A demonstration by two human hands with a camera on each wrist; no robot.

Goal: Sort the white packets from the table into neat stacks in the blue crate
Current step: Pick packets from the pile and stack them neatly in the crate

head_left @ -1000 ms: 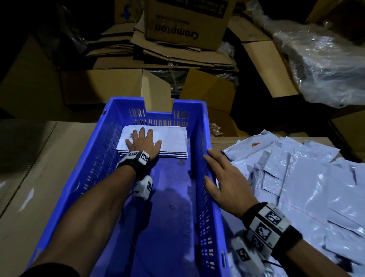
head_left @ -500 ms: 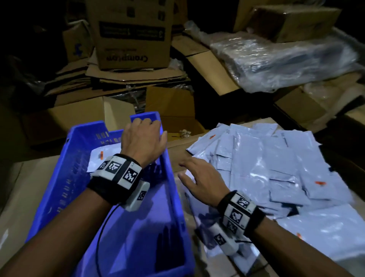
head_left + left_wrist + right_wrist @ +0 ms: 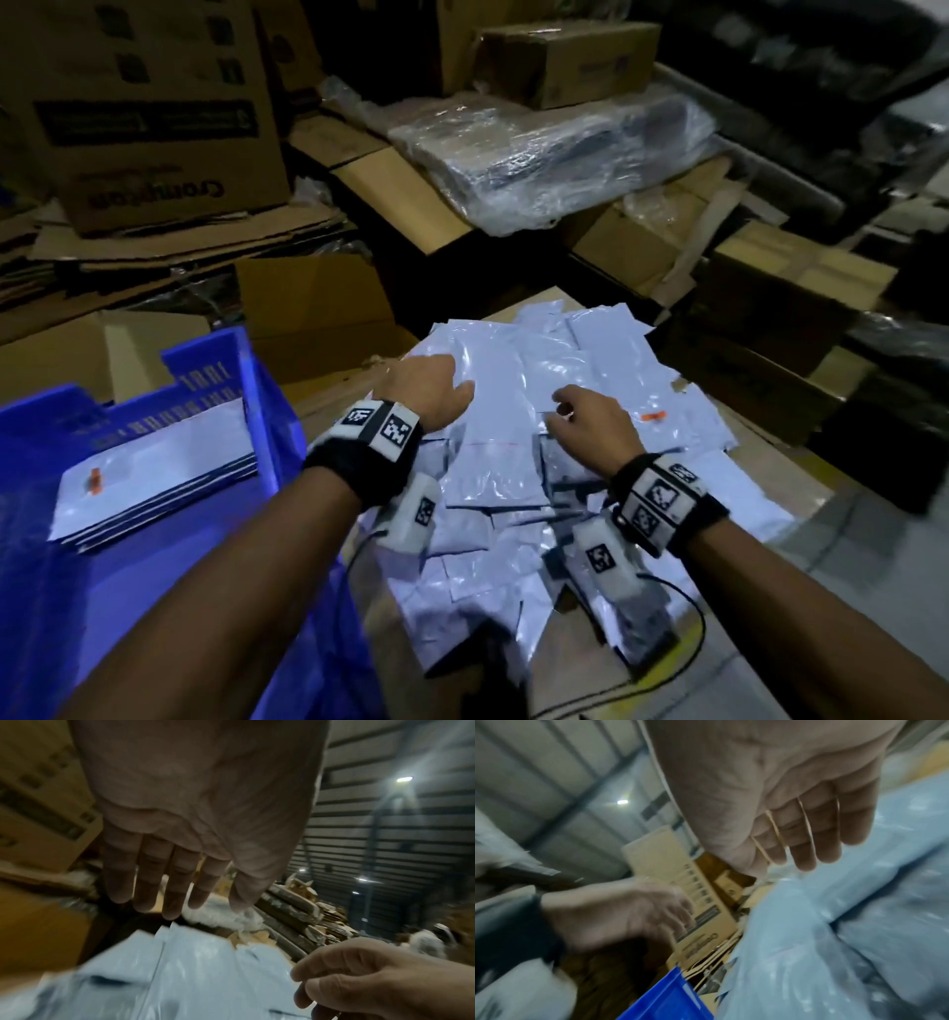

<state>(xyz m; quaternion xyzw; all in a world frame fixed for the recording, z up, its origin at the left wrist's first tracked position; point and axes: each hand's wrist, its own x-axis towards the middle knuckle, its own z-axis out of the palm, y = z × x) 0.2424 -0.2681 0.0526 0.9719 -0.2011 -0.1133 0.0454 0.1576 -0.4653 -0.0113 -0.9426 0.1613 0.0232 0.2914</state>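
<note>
Loose white packets point(image 3: 513, 390) cover the cardboard surface point(image 3: 760, 462) at centre frame. The blue crate point(image 3: 267, 411), lower left, holds one neat stack point(image 3: 154, 483). Step in hand appears to be the next pickup: left hand point(image 3: 426, 385) spread flat above the pile, right hand point(image 3: 590, 416) loosely curled, holding nothing. Next move calls for gathering several packets squarely.

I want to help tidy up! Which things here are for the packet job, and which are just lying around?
For the job:
- loose white packets heaped on the table
- blue crate
- neat stack inside the crate
- left hand and right hand, both over the heap

Just lying around:
- cardboard boxes
- plastic-wrapped bundle
</note>
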